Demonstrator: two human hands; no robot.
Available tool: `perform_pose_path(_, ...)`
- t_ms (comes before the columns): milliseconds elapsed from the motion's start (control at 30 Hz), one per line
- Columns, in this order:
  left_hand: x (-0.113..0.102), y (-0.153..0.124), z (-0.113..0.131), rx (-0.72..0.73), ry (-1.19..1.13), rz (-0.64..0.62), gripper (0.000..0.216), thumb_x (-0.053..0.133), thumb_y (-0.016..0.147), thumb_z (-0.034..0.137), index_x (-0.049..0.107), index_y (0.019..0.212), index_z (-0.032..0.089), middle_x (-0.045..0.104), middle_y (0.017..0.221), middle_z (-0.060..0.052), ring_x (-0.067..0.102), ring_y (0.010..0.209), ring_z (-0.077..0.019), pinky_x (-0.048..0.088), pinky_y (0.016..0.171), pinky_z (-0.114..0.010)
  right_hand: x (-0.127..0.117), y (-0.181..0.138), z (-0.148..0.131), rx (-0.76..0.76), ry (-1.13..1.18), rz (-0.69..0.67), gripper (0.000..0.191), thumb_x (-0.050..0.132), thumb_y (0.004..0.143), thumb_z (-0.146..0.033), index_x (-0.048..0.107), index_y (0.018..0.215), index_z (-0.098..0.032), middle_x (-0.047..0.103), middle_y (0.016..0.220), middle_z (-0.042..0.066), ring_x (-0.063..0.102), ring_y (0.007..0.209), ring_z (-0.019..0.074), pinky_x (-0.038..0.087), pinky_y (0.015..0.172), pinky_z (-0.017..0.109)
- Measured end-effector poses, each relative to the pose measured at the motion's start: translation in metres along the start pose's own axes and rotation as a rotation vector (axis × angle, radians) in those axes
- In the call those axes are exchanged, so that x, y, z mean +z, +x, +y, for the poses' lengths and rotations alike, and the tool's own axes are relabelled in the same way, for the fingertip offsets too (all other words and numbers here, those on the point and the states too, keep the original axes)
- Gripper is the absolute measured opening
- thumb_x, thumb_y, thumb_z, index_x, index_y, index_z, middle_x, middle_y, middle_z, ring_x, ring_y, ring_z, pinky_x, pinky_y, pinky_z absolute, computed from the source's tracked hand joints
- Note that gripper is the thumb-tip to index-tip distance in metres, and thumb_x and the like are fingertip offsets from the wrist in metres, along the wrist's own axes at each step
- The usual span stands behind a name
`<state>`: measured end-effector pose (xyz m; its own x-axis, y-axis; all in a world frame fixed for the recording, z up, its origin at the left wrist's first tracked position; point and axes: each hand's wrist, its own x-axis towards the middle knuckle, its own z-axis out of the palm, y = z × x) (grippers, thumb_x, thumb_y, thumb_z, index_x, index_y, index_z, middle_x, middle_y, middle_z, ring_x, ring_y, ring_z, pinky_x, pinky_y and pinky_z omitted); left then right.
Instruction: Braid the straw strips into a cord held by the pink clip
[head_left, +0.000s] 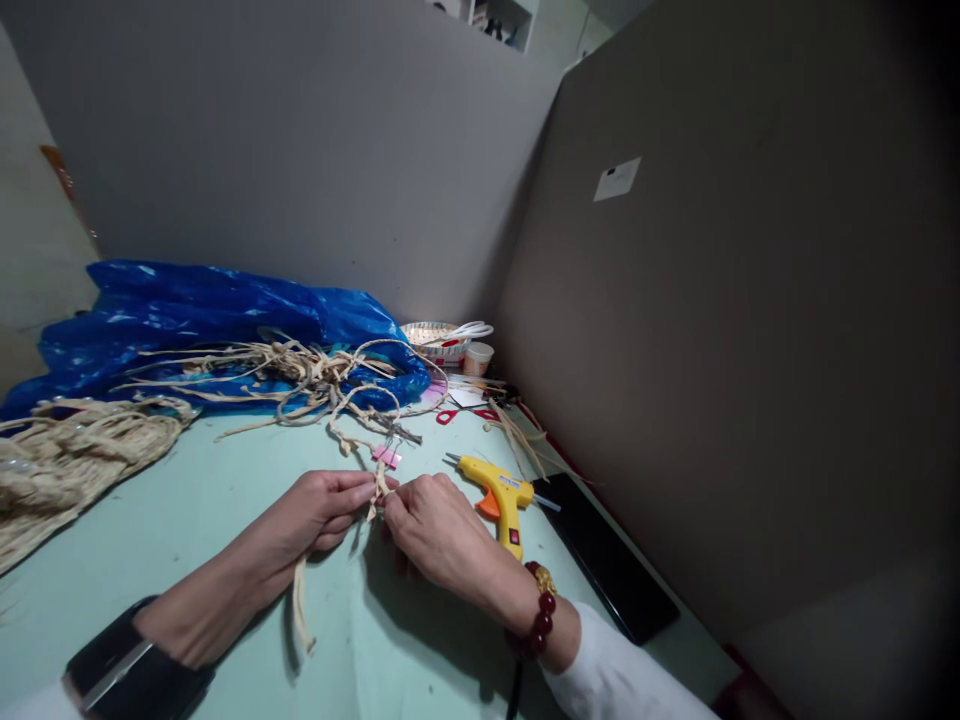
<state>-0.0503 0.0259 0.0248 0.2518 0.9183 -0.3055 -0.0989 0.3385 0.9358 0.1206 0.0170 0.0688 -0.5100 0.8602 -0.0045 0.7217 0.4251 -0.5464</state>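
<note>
A pale strip of dried plant fibre [380, 487] is pinched between the fingertips of both my hands. My left hand [330, 505] is closed on it from the left, and a loose end of fibre [300, 605] hangs below that hand. From the right, my right hand [431, 520] grips the strand with thumb and finger, its other fingers curled out of sight. Just beyond the fingertips a pink binder clip [387, 457] sits on the fibre. A thin cord loops away from there toward the pile behind.
A yellow glue gun [501, 487] lies beside my right hand, near a black flat object [607, 560]. Red-handled scissors [448, 416], a paper cup [478, 358] and a basket [427, 333] stand behind. Fibre strands [300, 365] lie on a blue plastic bag [225, 300]; woven work [82, 460] lies left.
</note>
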Motion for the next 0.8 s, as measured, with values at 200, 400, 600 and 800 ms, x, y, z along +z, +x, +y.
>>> perform_pose_path(200,0.0,0.001,-0.001,0.003,-0.004,0.019,0.063,0.082,0.058,0.051,0.068,0.103,0.008,0.025,0.05,0.014,0.009,0.044,-0.001,0.003,0.04,-0.019,0.003,-0.001,0.0,-0.007,-0.059,-0.001,0.037,0.039,0.087,-0.019,0.045,0.05,-0.018,0.052,0.047,0.002,0.038,0.045,0.0108,0.025,0.049,0.026)
perform_pose_path(400,0.0,0.002,-0.003,0.013,0.022,0.058,0.061,0.083,0.059,0.046,0.067,0.103,0.008,0.033,0.051,0.012,0.012,0.043,-0.0002,0.003,0.041,-0.019,0.005,-0.001,0.001,-0.056,-0.062,-0.008,0.039,0.038,0.087,-0.019,0.047,0.05,-0.017,0.054,0.048,0.003,0.042,0.046,0.0114,0.028,0.052,0.025)
perform_pose_path(600,-0.001,0.002,-0.003,0.04,0.022,0.089,0.056,0.083,0.057,0.044,0.068,0.097,0.008,0.034,0.046,0.012,0.014,0.04,-0.0005,0.003,0.042,-0.021,0.003,-0.002,0.003,-0.075,-0.018,-0.094,0.044,0.035,0.09,-0.02,0.056,0.052,-0.016,0.059,0.052,0.004,0.048,0.048,0.0119,0.032,0.054,0.024)
perform_pose_path(800,0.003,0.002,-0.003,0.057,0.012,0.128,0.045,0.082,0.056,0.041,0.07,0.086,0.01,0.048,0.052,0.006,0.019,0.041,-0.001,0.005,0.044,-0.021,-0.014,-0.004,0.01,-0.106,-0.008,-0.106,0.039,0.047,0.091,-0.035,0.064,0.062,-0.016,0.061,0.057,0.003,0.05,0.053,0.0121,0.03,0.054,0.023)
